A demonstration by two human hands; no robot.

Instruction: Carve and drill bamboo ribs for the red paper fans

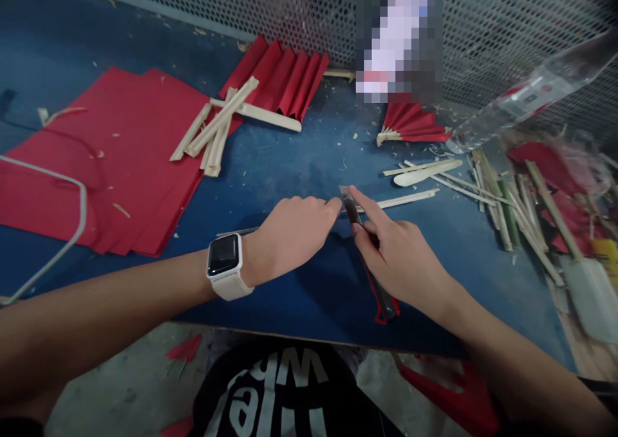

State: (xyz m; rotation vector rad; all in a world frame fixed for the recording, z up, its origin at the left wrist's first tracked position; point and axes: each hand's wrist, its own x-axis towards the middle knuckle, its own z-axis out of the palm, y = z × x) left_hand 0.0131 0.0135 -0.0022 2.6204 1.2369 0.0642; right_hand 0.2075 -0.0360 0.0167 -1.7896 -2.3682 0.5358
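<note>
You're apparently trimming the strip (405,200), at the knife (380,294) blade over the tabletop (313,160). Your right hand (408,257) clamps its fingers on the knife; your left hand's (302,234) grip I cannot tell. The next stroke calls for a steady strip.

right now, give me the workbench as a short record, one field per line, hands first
left hand: over thin pale wooden strips, grip hidden
right hand: gripping a slim dark-handled knife, blade near the left hand
left side: flat red paper sheets, pale wooden sticks crossed at their edge
far side: pleated red paper, small red folded fan, clear plastic bottle
surface: blue tabletop, pale shavings scattered
</note>
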